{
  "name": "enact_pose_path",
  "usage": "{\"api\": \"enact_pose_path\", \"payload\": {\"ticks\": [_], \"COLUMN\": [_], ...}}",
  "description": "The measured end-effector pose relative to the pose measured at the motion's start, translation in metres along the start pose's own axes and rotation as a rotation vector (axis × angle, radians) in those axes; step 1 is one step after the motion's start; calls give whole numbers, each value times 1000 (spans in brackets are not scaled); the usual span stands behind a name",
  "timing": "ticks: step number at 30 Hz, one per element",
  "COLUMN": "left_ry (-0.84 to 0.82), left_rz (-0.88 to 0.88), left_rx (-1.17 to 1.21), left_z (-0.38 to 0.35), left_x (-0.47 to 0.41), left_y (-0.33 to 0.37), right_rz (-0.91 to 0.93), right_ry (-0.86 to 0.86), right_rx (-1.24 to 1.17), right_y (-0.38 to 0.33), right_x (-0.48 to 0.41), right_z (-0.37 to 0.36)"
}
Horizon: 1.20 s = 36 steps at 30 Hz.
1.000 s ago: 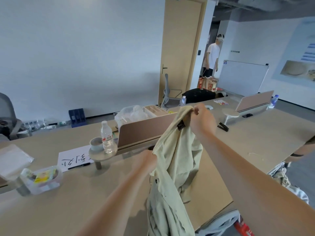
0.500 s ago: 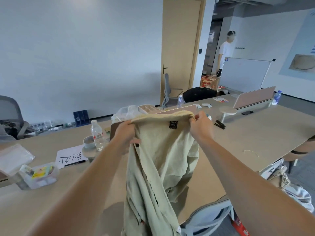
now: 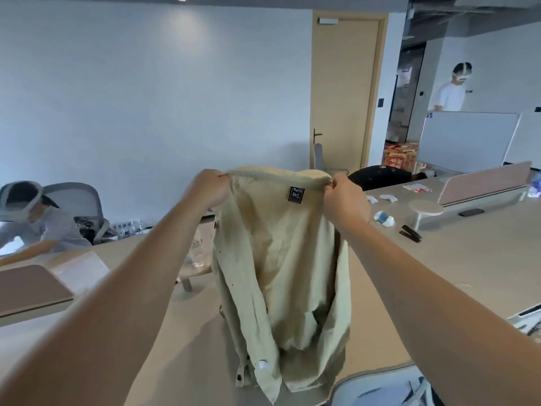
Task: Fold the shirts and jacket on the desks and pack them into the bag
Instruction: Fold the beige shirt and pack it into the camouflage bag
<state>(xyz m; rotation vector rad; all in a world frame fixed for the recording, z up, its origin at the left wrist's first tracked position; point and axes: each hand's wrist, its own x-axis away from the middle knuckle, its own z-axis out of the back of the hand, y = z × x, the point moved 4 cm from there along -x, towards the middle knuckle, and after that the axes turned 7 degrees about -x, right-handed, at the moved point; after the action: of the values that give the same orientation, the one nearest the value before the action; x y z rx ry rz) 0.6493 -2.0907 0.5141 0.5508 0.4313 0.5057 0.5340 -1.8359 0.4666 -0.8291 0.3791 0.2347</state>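
Holding up a pale green shirt (image 3: 281, 259) by its collar, above the table (image 3: 456, 259). Left hand (image 3: 209, 189) gripping the collar's left end, fingers closed on the cloth; right hand (image 3: 345, 199) gripping the collar's right end, fingers likewise closed on it. Hanging open-fronted between the two hands, inside facing the camera, with a dark label (image 3: 296, 194) just below the collar, nearer the right hand. Draping downward, lower hem bunching near the table's near edge. Lying on the table to the right of the shirt: a black stapler (image 3: 410, 233), a small round stand (image 3: 425, 208) and a pink divider panel (image 3: 486, 183). Sitting to the left of the shirt, beyond the table: a person in a grey chair (image 3: 76, 197). Standing behind the shirt, against the far wall: a closed wooden door (image 3: 342, 92). Whether a bag is present cannot be told.
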Motion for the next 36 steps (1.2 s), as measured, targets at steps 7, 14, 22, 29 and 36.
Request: {"api": "enact_pose_path", "payload": {"ticks": [7, 14, 22, 29, 36], "left_ry": [-180, -394, -664, -771, -849], "left_rz": [28, -20, -150, -405, -202], "left_rx": [-132, -82, 246, 206, 493], "left_z": [-42, -71, -77, -81, -83], "left_x": [6, -2, -30, -33, -37], "left_y": [-49, -89, -137, -189, -219], "right_rz": [-53, -111, -405, -456, -492], "right_ry": [-59, -138, 35, 135, 24], "right_rx": [204, 360, -57, -16, 168], "right_y": [13, 7, -6, -34, -42], "right_x": [17, 36, 77, 140, 187], "right_z": [-32, -59, -95, -117, -128]}}
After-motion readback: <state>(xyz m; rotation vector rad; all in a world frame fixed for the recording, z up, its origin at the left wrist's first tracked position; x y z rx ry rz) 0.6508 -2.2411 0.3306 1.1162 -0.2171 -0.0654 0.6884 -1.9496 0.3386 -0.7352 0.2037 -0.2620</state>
